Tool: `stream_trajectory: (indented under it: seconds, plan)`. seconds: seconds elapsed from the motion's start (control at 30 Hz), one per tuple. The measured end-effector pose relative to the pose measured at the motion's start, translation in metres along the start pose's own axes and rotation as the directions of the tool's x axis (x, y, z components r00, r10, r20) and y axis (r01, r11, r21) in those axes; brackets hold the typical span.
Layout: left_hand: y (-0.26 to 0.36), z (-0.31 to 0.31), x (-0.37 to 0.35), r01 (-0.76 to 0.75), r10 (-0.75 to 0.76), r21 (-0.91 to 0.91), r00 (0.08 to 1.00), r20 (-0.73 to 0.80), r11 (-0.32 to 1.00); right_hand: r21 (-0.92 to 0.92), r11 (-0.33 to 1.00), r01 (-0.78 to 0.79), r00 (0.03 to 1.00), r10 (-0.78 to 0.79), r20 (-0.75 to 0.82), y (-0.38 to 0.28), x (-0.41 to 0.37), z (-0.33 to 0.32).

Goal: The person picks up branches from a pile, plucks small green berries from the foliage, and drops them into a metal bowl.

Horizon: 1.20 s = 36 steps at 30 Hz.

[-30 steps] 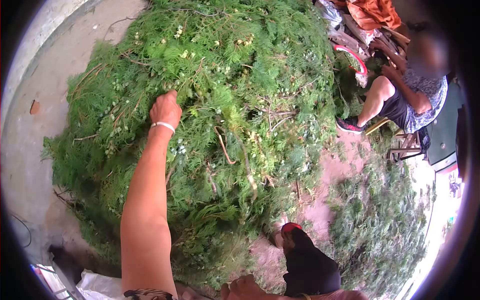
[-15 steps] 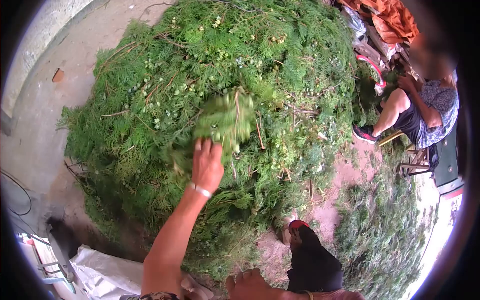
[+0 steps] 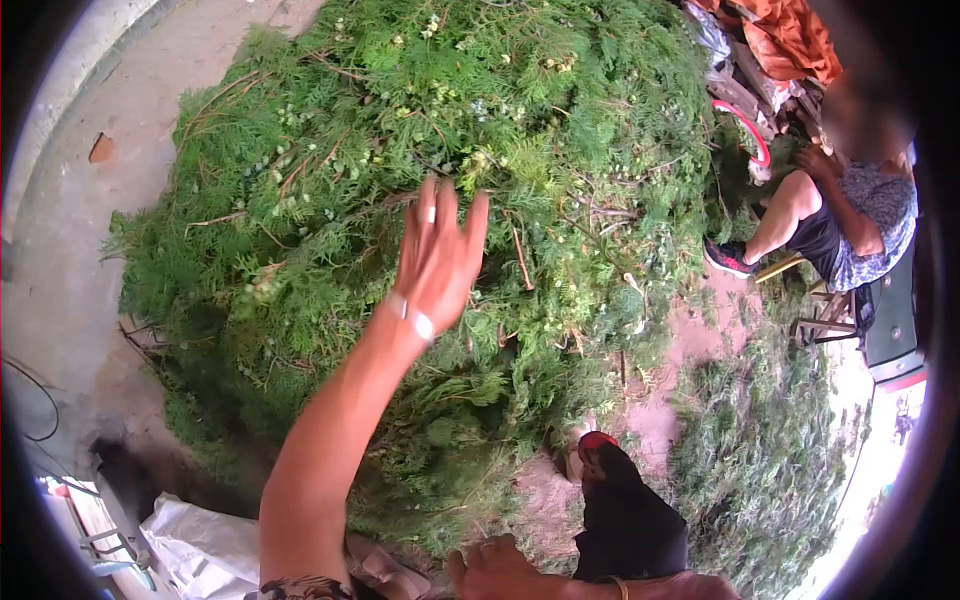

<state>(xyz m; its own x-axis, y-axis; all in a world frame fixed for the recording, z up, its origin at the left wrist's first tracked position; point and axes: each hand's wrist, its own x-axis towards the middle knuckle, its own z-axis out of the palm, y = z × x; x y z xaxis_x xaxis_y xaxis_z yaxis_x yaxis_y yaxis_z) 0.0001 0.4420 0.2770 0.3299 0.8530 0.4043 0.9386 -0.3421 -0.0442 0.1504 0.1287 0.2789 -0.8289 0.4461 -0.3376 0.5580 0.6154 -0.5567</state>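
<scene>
My left hand (image 3: 438,255) reaches over a big heap of green conifer branches (image 3: 330,190), its fingers stretched out and spread, with nothing in them. It wears a ring and a silvery bracelet (image 3: 409,316). Flat scaly sprays, brown twigs and pale green cones show around the fingertips. Low in the view is my right hand (image 3: 500,570), near my body, with bent fingers. Whatever it may hold is hidden.
A seated person (image 3: 850,215) works at the right, beside a red curved handle (image 3: 748,130) and orange sheeting (image 3: 790,40). Loose greenery (image 3: 760,460) covers the lower-right ground. A white sack (image 3: 200,545) lies lower left. My dark trouser leg (image 3: 630,520) extends forward.
My left hand has let go of the blurred conifer sprig it held. It has moved slightly up and right, and its fingers have spread. My right hand has barely moved.
</scene>
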Motion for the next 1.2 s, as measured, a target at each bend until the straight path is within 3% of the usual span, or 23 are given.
stream_trajectory:
  seconds: [0.03, 0.1, 0.17, 0.23, 0.37, 0.43, 0.5, 0.63, 0.7, 0.77, 0.8, 0.83, 0.87, 0.9, 0.93, 0.97, 1.03, 1.13, 1.2]
  plan:
    - [-0.005, 0.007, 0.029, 0.002, -0.002, 0.070, 1.000, -0.007, 0.998, -0.049, 0.997, 0.056, 0.993, -0.060, -0.104, 0.001, -0.001, 0.004]
    - [-0.012, 0.020, 0.067, 0.090, -0.088, -0.006, 0.987, 0.137, 0.996, -0.103, 0.994, 0.039, 0.980, -0.058, -0.189, 0.007, 0.005, 0.071]
    - [-0.018, 0.032, 0.090, 0.225, -0.100, -0.192, 0.856, 0.508, 0.955, -0.163, 0.986, 0.016, 0.959, -0.061, -0.276, 0.011, 0.008, 0.088]
    - [-0.018, 0.042, 0.095, 0.181, -0.084, -0.139, 0.850, 0.519, 0.974, -0.158, 0.987, -0.003, 0.817, -0.089, -0.570, 0.009, 0.010, 0.073]
    - [-0.035, 0.053, 0.093, 0.298, -0.094, -0.297, 0.832, 0.546, 0.907, -0.310, 0.950, 0.029, 0.841, -0.191, -0.507, 0.007, 0.007, 0.021]
    - [-0.042, 0.054, 0.091, 0.265, -0.062, -0.354, 0.868, 0.492, 0.897, -0.265, 0.964, -0.035, 0.938, -0.060, -0.342, 0.001, 0.002, -0.006]
    - [-0.047, 0.053, 0.089, 0.223, -0.026, -0.392, 0.893, 0.448, 0.893, -0.242, 0.970, -0.005, 0.944, -0.075, -0.322, 0.004, 0.000, 0.005]
    - [-0.042, 0.034, 0.082, 0.244, -0.003, -0.443, 0.879, 0.477, 0.863, -0.132, 0.985, 0.108, 0.958, -0.139, -0.250, 0.010, -0.003, 0.035]
    - [-0.033, 0.020, 0.071, 0.284, 0.044, -0.507, 0.840, 0.541, 0.814, -0.111, 0.990, 0.086, 0.976, -0.106, -0.189, 0.008, -0.004, 0.031]
    - [-0.018, 0.008, 0.047, 0.302, 0.061, -0.538, 0.830, 0.554, 0.787, -0.068, 0.997, 0.022, 0.998, -0.026, -0.061, 0.006, -0.002, 0.019]
    - [-0.017, 0.022, 0.026, 0.155, 0.117, -0.589, 0.910, 0.397, 0.793, -0.049, 0.999, -0.009, 1.000, 0.010, 0.004, 0.004, -0.001, 0.012]
    - [-0.008, 0.014, 0.004, 0.164, 0.175, -0.623, 0.878, 0.445, 0.765, -0.034, 0.999, -0.043, 0.996, 0.045, 0.071, 0.002, -0.001, 0.005]
    - [0.007, 0.004, -0.026, 0.136, 0.217, -0.597, 0.849, 0.481, 0.790, -0.031, 0.999, -0.031, 0.997, 0.033, 0.071, -0.002, -0.004, -0.008]
    - [0.018, 0.008, -0.067, 0.116, 0.256, -0.603, 0.830, 0.495, 0.789, -0.171, 0.985, 0.022, 0.999, -0.030, -0.044, -0.005, -0.009, -0.024]
    - [0.030, 0.014, -0.125, 0.108, 0.161, -0.553, 0.895, 0.417, 0.826, -0.310, 0.949, 0.056, 0.983, -0.107, -0.152, -0.009, -0.011, -0.032]
    - [0.039, 0.016, -0.165, 0.335, -0.008, -0.478, 0.826, 0.564, 0.812, -0.306, 0.950, 0.069, 0.981, -0.120, -0.151, -0.012, -0.011, -0.032]
    - [0.032, 0.043, -0.251, 0.395, -0.032, -0.537, 0.826, 0.563, 0.746, -0.279, 0.958, 0.073, 0.990, -0.104, -0.099, -0.016, -0.012, -0.022]
    - [0.041, 0.036, -0.330, 0.387, -0.066, -0.365, 0.757, 0.650, 0.847, -0.271, 0.953, 0.135, 0.985, -0.158, -0.066, -0.020, -0.019, -0.010]
    - [0.054, 0.018, -0.357, 0.403, -0.168, -0.145, 0.647, 0.744, 0.904, -0.282, 0.945, 0.165, 0.985, -0.174, -0.007, -0.020, -0.025, -0.008]
